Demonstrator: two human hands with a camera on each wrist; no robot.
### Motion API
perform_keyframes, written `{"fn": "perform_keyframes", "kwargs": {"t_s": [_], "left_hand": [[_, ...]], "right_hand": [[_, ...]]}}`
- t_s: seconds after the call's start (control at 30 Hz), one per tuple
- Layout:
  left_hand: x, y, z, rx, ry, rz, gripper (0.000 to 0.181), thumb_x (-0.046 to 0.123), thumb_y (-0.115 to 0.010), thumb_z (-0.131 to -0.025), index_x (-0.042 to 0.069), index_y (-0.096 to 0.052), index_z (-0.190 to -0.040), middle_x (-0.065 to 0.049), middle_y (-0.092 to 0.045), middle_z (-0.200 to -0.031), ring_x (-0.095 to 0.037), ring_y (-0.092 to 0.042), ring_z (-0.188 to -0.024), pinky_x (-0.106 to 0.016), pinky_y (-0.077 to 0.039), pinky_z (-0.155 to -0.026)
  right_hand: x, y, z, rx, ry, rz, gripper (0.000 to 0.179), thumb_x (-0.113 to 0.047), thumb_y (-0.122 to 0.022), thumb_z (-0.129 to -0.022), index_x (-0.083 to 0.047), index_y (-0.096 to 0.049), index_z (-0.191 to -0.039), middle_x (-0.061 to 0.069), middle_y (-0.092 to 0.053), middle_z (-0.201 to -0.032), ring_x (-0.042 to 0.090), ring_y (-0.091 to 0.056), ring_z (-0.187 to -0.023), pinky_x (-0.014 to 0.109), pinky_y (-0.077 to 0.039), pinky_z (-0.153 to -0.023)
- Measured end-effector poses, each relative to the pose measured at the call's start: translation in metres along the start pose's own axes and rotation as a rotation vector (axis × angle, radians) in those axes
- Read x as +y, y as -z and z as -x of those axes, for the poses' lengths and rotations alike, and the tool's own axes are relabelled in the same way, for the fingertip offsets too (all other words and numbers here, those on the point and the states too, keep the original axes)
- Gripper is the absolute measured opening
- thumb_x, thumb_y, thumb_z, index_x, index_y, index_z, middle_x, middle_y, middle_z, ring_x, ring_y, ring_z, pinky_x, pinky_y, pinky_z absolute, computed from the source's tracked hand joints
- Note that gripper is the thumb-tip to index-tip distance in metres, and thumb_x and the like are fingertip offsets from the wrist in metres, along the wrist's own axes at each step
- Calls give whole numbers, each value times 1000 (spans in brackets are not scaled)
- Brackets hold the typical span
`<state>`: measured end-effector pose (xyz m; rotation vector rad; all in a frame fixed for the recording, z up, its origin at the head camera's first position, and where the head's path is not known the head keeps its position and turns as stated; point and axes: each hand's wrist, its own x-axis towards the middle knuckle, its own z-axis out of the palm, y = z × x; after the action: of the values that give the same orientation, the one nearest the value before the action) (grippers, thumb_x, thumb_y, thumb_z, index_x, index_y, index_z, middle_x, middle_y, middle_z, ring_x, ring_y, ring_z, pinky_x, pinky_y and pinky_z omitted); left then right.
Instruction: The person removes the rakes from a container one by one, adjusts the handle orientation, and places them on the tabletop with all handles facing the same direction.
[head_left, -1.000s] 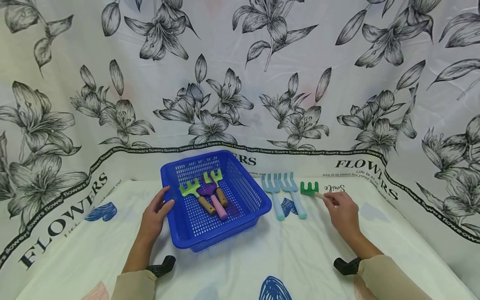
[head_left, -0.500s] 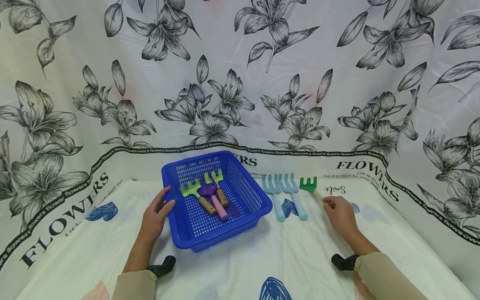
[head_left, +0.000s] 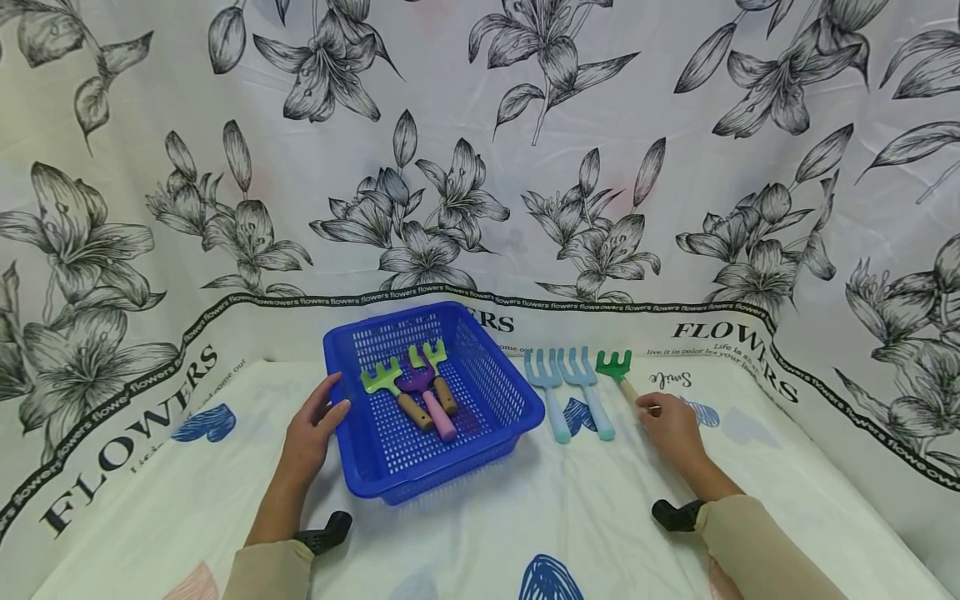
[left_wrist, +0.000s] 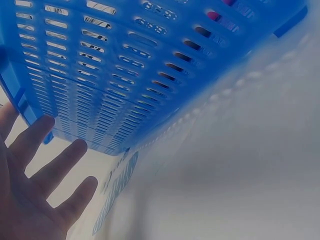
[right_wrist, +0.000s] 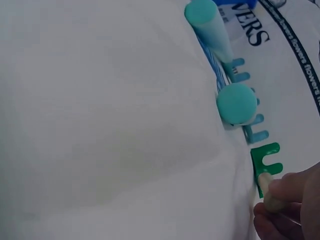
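Note:
At the left rim of a blue plastic basket [head_left: 442, 461], my left hand [head_left: 306, 437] rests with its fingers straight. Those spread fingers [left_wrist: 55, 167] show beside the slotted wall in the left wrist view. Inside the basket lie two lime-green hand rakes with brown handles, one a nearer rake [head_left: 393, 392], and a purple fork [head_left: 423, 396] with a pink handle. My right hand [head_left: 671, 429] pinches the pale handle of a small green hand rake [head_left: 615, 365] between thumb and fingers. The right wrist view shows the green prongs [right_wrist: 265, 157] beyond the fingertips.
Two light blue hand forks, a left fork [head_left: 551, 396] and a right fork [head_left: 587, 392], lie side by side between the basket and the green rake. A white printed cloth [head_left: 465, 542] covers the table. Behind stands a flower-patterned curtain [head_left: 480, 208].
My right hand has shifted left and slightly toward me, turning the green rake so its handle slants more toward me. The left hand and basket look unmoved.

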<state>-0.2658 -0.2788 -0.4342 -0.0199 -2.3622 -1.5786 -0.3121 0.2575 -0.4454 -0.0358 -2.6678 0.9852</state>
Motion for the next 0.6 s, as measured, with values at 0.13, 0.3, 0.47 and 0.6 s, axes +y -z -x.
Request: {"fn": "perform_keyframes", "kwargs": {"t_s": [0.13,0.3,0.47,0.6], "left_hand": [[1,0,1,5,-4,-11,62,39,-52,-99,25,-28,-155,-11,-23,-159,-42,-27,-140,-62,-28,-106],[2,-1,2,23,-4,-30,62,43,-52,-98,26,-30,-154,-9,-25,-159,-42,-28,-140,-61,-30,-106],[2,-1,3,25,3,-27,62,44,-52,-98,28,-31,-154,-8,-25,-158,-42,-28,-140,-61,-30,-105],[4,0,4,12,17,-27,63,45,-51,-98,30,-28,-154,-8,-23,-159,-42,-27,-141,-61,-29,-105]], "right_hand": [[1,-3,-1,-5,-4,11,17,0,-63,-88,0,-69,-104,15,-67,-98,29,-61,-90,40,-49,-72],[2,-5,-3,-48,-53,14,18,-1,-61,-90,-1,-68,-106,15,-64,-101,28,-56,-89,39,-47,-73],[1,-4,-3,-66,-60,12,18,-2,-60,-90,0,-68,-107,15,-64,-102,29,-55,-89,39,-47,-74],[0,-4,-2,-70,-60,5,19,-3,-60,-90,0,-68,-107,15,-63,-102,29,-55,-90,39,-48,-75]]}}
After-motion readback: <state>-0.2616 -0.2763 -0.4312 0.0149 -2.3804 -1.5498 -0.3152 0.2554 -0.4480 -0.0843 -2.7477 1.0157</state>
